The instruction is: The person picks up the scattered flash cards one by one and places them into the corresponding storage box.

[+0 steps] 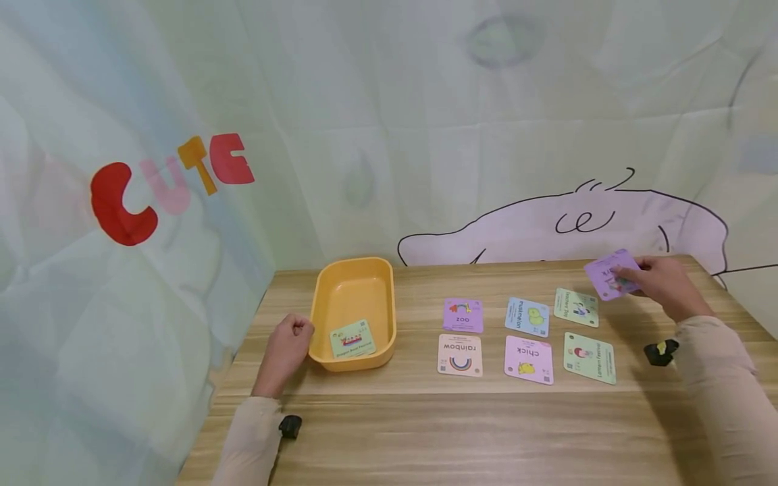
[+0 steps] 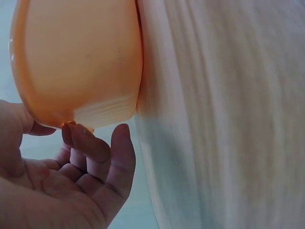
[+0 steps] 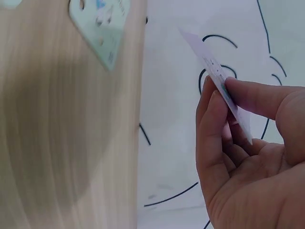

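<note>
Left hand [image 2: 66,179] pinching rim of orange tray [image 2: 81,57], thumb one side, fingertip the other. Remaining fingers loosely bent; outermost one straighter, tip just beside tray wall. Tray sits on wood-grain bench [image 2: 219,119], pale ribbed sheen low on its wall. Pale backdrop [image 2: 136,207] past bench edge.

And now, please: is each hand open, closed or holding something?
Left hand: holding the yellow tray at its edge.
Right hand: holding a purple card.

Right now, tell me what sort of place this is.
Probably a children's play or learning corner, perhaps staged: picture cards are laid out on a wood-grain table beside a yellow tray, before a cartoon-printed backdrop reading CUTE.
</note>
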`<state>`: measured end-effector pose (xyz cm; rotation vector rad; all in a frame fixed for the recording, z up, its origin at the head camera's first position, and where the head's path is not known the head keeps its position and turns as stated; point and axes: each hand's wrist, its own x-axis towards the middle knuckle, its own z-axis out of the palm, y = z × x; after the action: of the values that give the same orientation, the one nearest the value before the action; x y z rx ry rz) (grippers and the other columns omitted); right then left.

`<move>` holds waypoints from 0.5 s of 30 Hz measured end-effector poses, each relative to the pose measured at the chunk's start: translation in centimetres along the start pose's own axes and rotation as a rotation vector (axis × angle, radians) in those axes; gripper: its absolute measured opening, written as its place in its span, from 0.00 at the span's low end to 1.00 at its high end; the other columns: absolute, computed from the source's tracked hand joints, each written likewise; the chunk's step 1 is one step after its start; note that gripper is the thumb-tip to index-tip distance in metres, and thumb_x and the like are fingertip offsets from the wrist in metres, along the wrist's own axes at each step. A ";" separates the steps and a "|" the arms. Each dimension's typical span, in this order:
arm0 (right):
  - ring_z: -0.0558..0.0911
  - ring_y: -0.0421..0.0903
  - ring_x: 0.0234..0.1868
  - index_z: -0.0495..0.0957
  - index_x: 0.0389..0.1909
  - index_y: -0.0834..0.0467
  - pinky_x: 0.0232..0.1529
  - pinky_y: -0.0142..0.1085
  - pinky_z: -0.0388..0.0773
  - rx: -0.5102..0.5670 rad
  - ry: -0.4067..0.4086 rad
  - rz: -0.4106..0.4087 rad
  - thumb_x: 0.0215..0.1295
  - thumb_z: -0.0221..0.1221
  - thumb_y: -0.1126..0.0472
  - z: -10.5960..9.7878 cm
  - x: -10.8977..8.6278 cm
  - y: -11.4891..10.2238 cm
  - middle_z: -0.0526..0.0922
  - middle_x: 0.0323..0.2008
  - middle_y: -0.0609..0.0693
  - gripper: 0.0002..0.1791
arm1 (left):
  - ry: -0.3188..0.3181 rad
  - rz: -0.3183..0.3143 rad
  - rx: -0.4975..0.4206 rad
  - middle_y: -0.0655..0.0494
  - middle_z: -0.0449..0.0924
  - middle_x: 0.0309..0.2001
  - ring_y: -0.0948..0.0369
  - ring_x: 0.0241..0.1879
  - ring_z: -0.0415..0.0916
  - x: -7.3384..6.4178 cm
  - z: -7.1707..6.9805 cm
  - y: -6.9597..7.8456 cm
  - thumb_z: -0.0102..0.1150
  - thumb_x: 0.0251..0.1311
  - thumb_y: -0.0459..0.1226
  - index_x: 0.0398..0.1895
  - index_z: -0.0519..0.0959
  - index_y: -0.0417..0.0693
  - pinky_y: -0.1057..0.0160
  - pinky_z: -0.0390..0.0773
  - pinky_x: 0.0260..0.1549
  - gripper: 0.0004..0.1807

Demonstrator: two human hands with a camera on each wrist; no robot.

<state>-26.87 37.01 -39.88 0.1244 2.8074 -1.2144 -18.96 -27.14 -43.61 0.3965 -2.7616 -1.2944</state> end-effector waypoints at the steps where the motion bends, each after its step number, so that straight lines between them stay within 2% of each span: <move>1: 0.81 0.42 0.36 0.64 0.64 0.79 0.37 0.34 0.82 0.006 -0.006 0.000 0.76 0.53 0.47 0.1 0.0 -0.2 0.82 0.44 0.62 0.37 | 0.000 -0.003 -0.002 0.49 0.71 0.35 0.56 0.31 0.70 0.0 0.0 0.0 0.44 0.72 0.41 0.46 0.73 0.39 0.63 0.71 0.29 0.13; 7: 0.81 0.38 0.35 0.66 0.63 0.77 0.39 0.33 0.82 0.031 -0.035 -0.024 0.76 0.53 0.47 0.6 0.1 -1.6 0.82 0.44 0.59 0.36 | -0.001 -0.005 -0.006 0.49 0.71 0.36 0.57 0.32 0.70 -0.1 0.0 0.0 0.44 0.72 0.41 0.47 0.73 0.39 0.64 0.72 0.29 0.14; 12: 0.82 0.41 0.38 0.66 0.65 0.76 0.40 0.31 0.82 0.032 -0.051 -0.029 0.76 0.53 0.45 1.1 0.0 -2.8 0.82 0.48 0.62 0.37 | -0.002 -0.006 -0.011 0.49 0.71 0.35 0.57 0.32 0.70 -0.1 0.0 0.0 0.44 0.72 0.41 0.46 0.73 0.40 0.64 0.72 0.29 0.14; 15: 0.81 0.41 0.39 0.66 0.65 0.75 0.40 0.30 0.82 0.045 -0.066 -0.032 0.75 0.54 0.45 1.4 0.0 -3.5 0.82 0.48 0.60 0.37 | -0.005 -0.008 -0.016 0.49 0.71 0.35 0.57 0.32 0.70 -0.1 0.0 0.1 0.44 0.72 0.41 0.47 0.73 0.40 0.64 0.73 0.29 0.14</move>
<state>-27.18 33.61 -38.30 0.0421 2.7367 -1.2653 -18.85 -27.07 -43.55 0.4038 -2.7546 -1.3210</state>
